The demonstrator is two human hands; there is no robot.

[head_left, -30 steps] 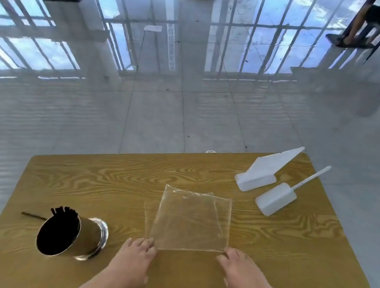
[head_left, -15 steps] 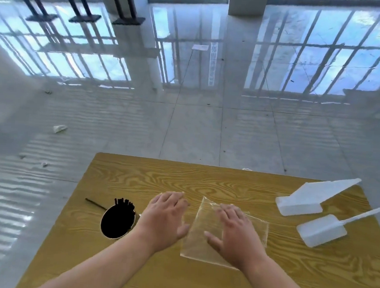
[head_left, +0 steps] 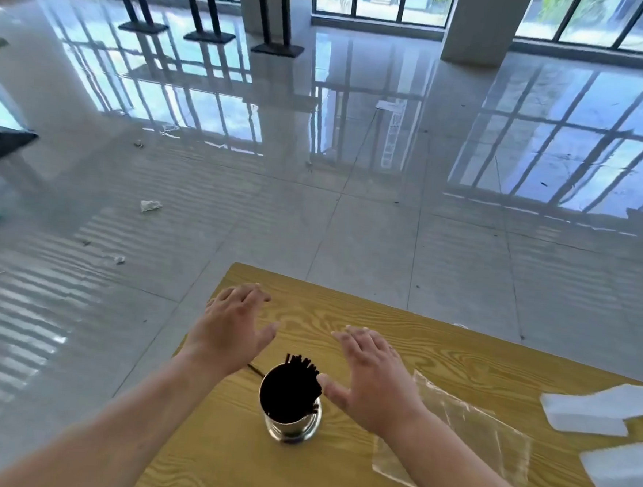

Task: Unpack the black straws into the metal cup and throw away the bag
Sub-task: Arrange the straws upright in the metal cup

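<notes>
Obs.: a shiny cylindrical metal cup (head_left: 292,427) stood upright on the wood-grain tabletop (head_left: 220,464), packed with thin black straws (head_left: 299,367) whose tips fanned out over the far rim. One loose black straw (head_left: 254,370) lay flat on the table just behind the cup, partly hidden by the left wrist.

Step in hand (judgement): both hands were closing in on the cup, probably to steady it or tidy the bundle. To do this well:
- Brace the cup low on its wall. It looked top-heavy with the straws leaning to one side, so a knock at the rim could tip it.
- Pick up the loose straw by one end and feed it in vertically.
- Then take the flat clear plastic bag (head_left: 470,436), which lay empty on the table to the right of the cup, and bin it. No bin was in view.

Grip: the left hand (head_left: 229,335) hovered beyond and left of the cup, fingers straight and spread, holding nothing. The right hand (head_left: 373,384) hovered just right of the cup, fingers also spread and holding nothing. Its thumb was near the rim, but I could not tell whether it touched.

Two white foam-like blocks (head_left: 586,412) lay at the right edge, clear of the work.
</notes>
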